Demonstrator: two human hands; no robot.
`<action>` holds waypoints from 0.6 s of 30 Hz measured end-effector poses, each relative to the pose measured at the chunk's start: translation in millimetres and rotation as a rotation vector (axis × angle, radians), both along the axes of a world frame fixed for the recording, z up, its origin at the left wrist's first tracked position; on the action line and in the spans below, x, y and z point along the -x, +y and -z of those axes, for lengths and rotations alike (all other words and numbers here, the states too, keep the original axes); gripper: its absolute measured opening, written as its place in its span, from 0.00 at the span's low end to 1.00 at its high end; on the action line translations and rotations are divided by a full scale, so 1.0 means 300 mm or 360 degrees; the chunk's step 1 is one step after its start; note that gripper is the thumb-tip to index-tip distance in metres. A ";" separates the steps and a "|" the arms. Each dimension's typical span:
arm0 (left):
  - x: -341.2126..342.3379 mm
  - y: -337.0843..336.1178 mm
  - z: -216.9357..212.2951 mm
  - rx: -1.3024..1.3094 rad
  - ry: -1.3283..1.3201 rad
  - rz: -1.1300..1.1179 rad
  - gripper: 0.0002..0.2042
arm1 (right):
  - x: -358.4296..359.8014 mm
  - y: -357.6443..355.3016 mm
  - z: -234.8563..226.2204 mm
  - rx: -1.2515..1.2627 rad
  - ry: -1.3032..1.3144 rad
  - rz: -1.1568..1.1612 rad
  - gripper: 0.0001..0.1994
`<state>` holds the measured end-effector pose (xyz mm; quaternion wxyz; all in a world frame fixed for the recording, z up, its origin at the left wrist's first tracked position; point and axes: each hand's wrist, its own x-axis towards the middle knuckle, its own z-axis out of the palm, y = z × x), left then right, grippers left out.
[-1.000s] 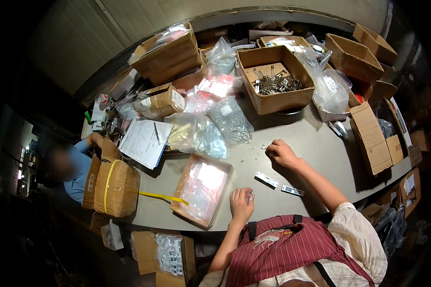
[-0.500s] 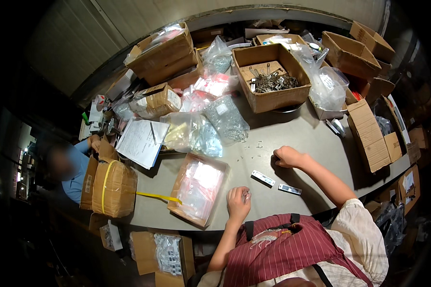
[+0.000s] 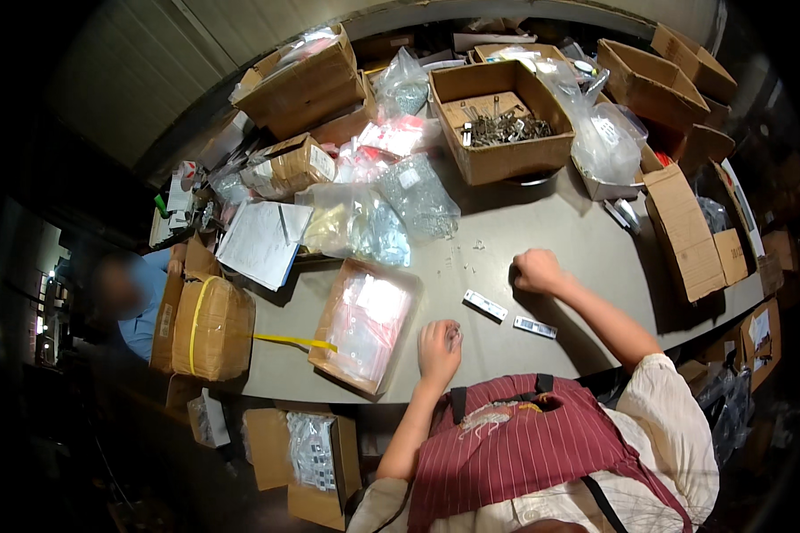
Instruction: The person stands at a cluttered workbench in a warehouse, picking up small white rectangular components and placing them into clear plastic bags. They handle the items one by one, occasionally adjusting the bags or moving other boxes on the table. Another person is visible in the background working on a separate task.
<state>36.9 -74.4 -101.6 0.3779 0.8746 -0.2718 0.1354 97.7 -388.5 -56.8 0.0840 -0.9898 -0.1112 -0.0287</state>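
My right hand [image 3: 539,270] is closed and rests on the grey table [image 3: 587,240], just right of several small loose screws [image 3: 469,253]. What its fingers hold, if anything, is hidden. Nearer to me, my left hand [image 3: 437,352] has its fingers curled round something small, shiny and greyish that I cannot make out. Between the hands lie two narrow pieces: a white one with dark markings [image 3: 485,306] and a white-and-dark one [image 3: 535,328]. Left of my left hand stands a shallow open carton [image 3: 329,367] with clear plastic bags [image 3: 362,329] inside.
A cardboard box [image 3: 516,167] of metal parts stands at the back. Bags of small hardware [image 3: 418,204], a clipboard with paper [image 3: 262,240] and a yellow-strapped carton [image 3: 231,329] fill the left. More cartons [image 3: 684,231] line the right edge. Beyond the strapped carton sits a co-worker in blue [image 3: 147,306].
The whole view has shifted, so the table sits slightly higher in the picture. My right hand is a little farther right of the screws. My left hand stays closed in about the same place.
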 end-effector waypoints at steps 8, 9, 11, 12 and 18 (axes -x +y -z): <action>0.029 -0.104 -0.192 0.0620 0.1537 0.0322 0.17 | 0.105 0.070 -0.195 -0.2366 0.1345 0.0099 0.05; 0.016 -0.127 -0.196 0.0729 0.1656 0.0422 0.17 | 0.124 0.106 -0.248 -0.2372 0.1392 -0.0025 0.05; 0.000 -0.170 -0.200 0.0942 0.1888 0.0631 0.17 | 0.135 0.138 -0.283 -0.2334 0.1472 -0.0213 0.06; -0.009 -0.182 -0.205 0.0950 0.1878 0.0649 0.17 | 0.136 0.148 -0.308 -0.2277 0.1475 -0.0229 0.06; -0.025 -0.215 -0.242 0.1136 0.1893 0.0758 0.19 | 0.137 0.125 -0.368 -0.2039 0.1399 -0.0247 0.09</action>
